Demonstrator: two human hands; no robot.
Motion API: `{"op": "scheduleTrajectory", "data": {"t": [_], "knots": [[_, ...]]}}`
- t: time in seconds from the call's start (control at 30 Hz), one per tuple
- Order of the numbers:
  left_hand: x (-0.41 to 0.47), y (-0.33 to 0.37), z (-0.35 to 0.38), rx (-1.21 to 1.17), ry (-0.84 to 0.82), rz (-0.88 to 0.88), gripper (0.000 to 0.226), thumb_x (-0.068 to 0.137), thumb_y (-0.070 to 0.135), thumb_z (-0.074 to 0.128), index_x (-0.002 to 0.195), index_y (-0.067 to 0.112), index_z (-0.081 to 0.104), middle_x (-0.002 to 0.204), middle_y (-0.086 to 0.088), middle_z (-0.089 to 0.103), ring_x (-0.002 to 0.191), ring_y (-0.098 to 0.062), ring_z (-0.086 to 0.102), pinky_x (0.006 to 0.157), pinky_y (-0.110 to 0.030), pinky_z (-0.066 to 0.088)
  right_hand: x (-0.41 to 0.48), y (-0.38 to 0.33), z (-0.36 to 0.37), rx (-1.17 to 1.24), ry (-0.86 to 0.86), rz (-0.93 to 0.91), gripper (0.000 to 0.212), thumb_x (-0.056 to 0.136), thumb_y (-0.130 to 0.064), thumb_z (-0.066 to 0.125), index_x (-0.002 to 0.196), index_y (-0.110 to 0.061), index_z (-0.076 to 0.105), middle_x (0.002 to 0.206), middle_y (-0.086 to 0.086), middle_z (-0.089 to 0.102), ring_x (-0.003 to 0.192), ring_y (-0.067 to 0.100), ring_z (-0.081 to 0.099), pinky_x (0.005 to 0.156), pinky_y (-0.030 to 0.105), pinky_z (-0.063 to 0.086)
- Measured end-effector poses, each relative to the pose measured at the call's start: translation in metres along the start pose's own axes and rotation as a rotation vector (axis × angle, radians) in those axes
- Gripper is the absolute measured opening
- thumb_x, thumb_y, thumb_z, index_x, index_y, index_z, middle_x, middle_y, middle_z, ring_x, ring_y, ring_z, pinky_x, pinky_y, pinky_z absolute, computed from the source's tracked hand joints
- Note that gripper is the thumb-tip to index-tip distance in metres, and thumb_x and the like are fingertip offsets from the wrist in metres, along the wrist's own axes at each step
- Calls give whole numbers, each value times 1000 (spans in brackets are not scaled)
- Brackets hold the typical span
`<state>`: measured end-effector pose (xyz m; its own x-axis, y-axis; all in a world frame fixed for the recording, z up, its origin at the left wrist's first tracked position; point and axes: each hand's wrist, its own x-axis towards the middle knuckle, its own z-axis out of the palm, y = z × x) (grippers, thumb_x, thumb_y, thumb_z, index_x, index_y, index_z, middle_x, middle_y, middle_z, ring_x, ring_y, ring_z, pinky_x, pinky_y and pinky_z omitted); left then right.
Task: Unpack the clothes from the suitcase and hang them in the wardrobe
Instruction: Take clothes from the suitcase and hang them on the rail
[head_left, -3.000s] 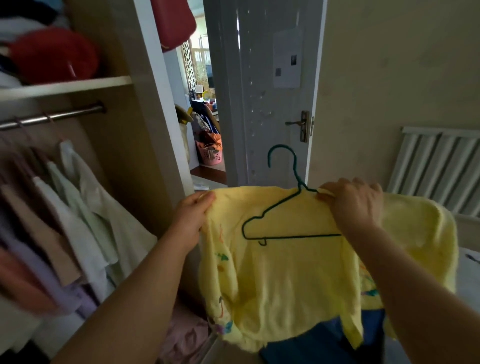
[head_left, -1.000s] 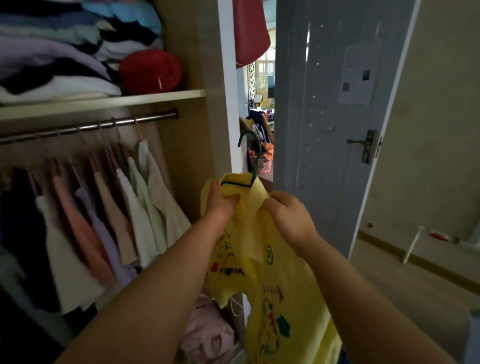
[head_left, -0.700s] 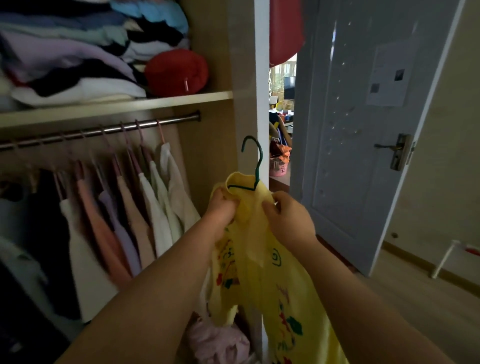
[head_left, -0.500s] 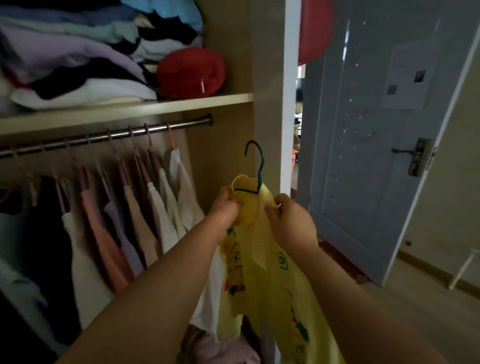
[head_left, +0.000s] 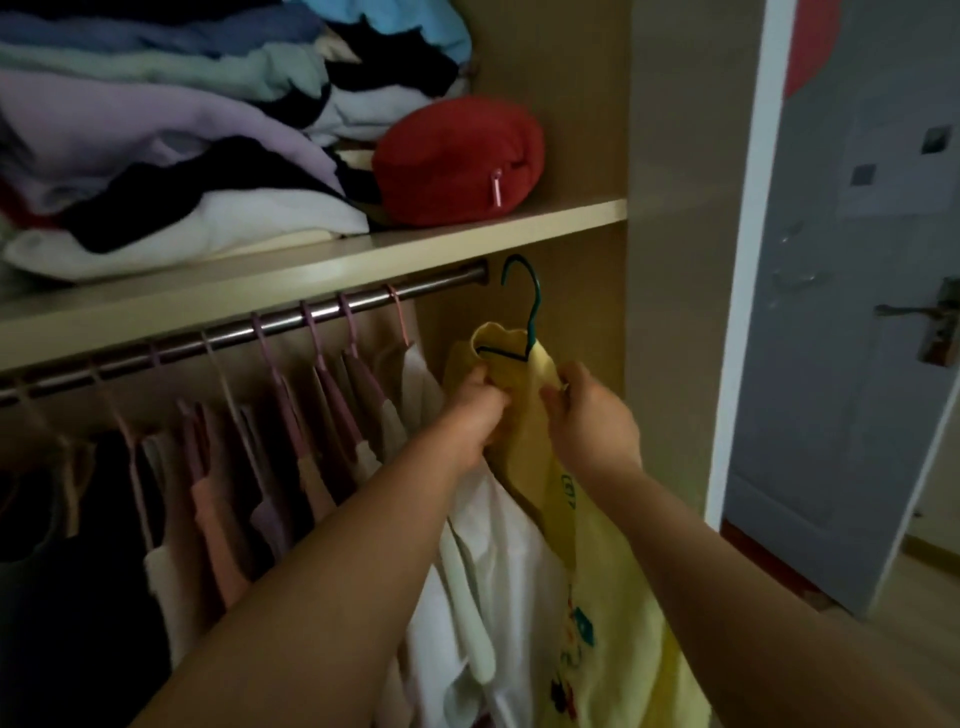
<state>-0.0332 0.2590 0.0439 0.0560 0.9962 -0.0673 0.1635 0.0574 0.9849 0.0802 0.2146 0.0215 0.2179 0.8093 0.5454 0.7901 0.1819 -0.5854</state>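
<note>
Now, yellow shirt (head_left: 618, 587) between fingers (head_left: 485, 387) (hanger (head_left: 535, 306) inside)

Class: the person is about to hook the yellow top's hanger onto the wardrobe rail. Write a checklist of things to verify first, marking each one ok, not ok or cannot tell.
1. Left hand and right hand both grip the yellow top near its neck: ok.
2. Green hanger sits inside the top's neck opening: ok.
3. Hook over the rail: not ok; it stands free beside the rail's right end.
4. Bare rail to the right of the last pink hanger: ok.
5. Hook lined up in depth with the rail: cannot tell.
</note>
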Motion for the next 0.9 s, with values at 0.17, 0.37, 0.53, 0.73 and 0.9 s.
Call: {"op": "scheduleTrajectory", "data": {"t": [0.17,0.37,0.53,0.73,0.9], "knots": [[23,8,-15,-66,21,38,50,96,6,44,142,25,40,126,0,57,108,-24,58,91,-41,50,33,-13,32,62,-50,9,25,97,-33,42,112,-15,51,96,4,63,89,28,62,61,28,34],[36,29,-37,-43,356,230,37,95,-5,41,128,7,53,127,-7,57,111,-20,56,99,-39,47,78,-26,63,77,-103,-16,25,98,-33,43,114,-16,51,102,8,65,94,32,61,64,29,34],[43,41,-64,-142,548,278,37,87,-17,35,112,-9,61,85,-5,60,79,-14,56,72,-21,46,105,-29,88,97,-161,-17,27,98,-34,41,115,-16,51,105,10,64,95,32,61,67,31,40],[48,48,-73,-207,600,265,38,89,-14,32,103,-6,67,73,0,60,65,-10,54,64,-20,47,111,-25,116,72,-260,-33,32,96,-37,45,121,-19,53,110,11,65,100,33,61,75,34,46],[42,44,-68,-171,562,291,36,85,-17,37,104,-8,66,81,-6,64,67,-7,57,55,-8,46,109,-17,123,48,-346,-38,39,94,-42,48,128,-25,54,118,10,63,107,31,58,76,31,42]]}}
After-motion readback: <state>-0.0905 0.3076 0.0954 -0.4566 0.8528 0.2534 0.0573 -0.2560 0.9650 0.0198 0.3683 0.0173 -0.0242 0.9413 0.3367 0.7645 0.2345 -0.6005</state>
